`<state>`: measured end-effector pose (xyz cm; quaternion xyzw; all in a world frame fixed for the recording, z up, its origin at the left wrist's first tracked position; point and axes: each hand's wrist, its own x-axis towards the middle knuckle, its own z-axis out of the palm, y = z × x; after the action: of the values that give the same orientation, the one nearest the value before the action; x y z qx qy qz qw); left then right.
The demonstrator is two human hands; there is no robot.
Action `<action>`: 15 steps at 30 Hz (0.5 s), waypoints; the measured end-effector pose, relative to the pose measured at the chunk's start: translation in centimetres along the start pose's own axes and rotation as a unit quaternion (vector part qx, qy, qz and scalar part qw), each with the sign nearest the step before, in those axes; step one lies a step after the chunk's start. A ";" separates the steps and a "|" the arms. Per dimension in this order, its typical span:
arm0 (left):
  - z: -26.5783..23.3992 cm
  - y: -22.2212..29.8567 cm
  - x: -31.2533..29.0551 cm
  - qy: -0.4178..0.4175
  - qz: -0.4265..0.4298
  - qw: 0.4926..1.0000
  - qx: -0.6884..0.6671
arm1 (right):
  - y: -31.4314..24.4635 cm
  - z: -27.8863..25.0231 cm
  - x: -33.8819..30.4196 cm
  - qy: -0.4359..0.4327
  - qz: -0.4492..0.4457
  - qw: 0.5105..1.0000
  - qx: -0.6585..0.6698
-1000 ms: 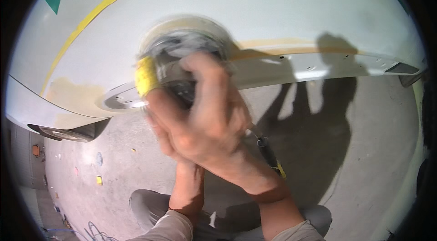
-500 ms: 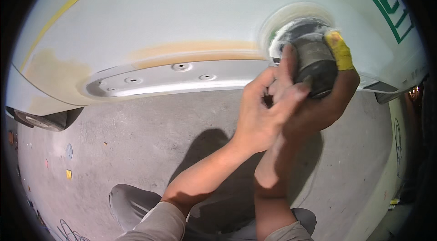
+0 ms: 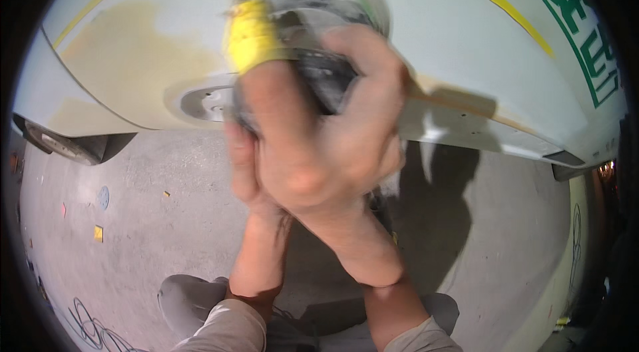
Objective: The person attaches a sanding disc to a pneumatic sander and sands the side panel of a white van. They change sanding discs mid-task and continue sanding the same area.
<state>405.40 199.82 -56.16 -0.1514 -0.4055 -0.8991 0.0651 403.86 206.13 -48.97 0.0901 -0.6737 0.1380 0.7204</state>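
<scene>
A round power sander (image 3: pixel 326 76) with a dark body is pressed against a white vehicle panel (image 3: pixel 459 32), its disc blurred by motion. My right hand (image 3: pixel 326 146) is closed around the sander's body; yellow tape (image 3: pixel 251 36) wraps one of its fingers. Under it, my left hand (image 3: pixel 243 166) reaches up to the sander's lower end, mostly hidden behind the right hand. Pale tan filler (image 3: pixel 136 36) spreads over the panel left of the sander. A recessed strip (image 3: pixel 200 104) with small holes runs along the panel's lower part, partly covered by my hands.
Below the panel lies a grey concrete floor (image 3: pixel 153 232) with a yellow scrap (image 3: pixel 98 233) and a pale blue disc (image 3: pixel 103 197). A dark cable (image 3: pixel 100 332) coils at lower left. A wheel (image 3: pixel 63 146) shows at far left. My bent knees (image 3: pixel 190 299) are at the bottom.
The sander and both hands have moved left and up across the panel. My right hand now covers most of the left. The view has shifted slightly.
</scene>
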 end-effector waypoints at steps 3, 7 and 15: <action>-0.1 -0.1 -0.2 0.010 -0.001 1.000 0.007 | -0.3 0.3 -0.3 -0.006 0.028 1.000 0.012; 2.1 -1.3 -0.8 -0.004 -0.013 1.000 0.009 | 2.3 -1.7 0.0 0.000 0.025 1.000 -0.004; 10.9 -6.0 -2.3 -0.095 -0.057 0.994 0.004 | 11.1 -8.3 0.8 0.057 0.074 0.995 -0.044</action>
<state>408.57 211.90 -54.34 -0.2130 -0.4211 -0.8813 -0.0243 408.23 219.37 -49.41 0.0007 -0.6419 0.1661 0.7486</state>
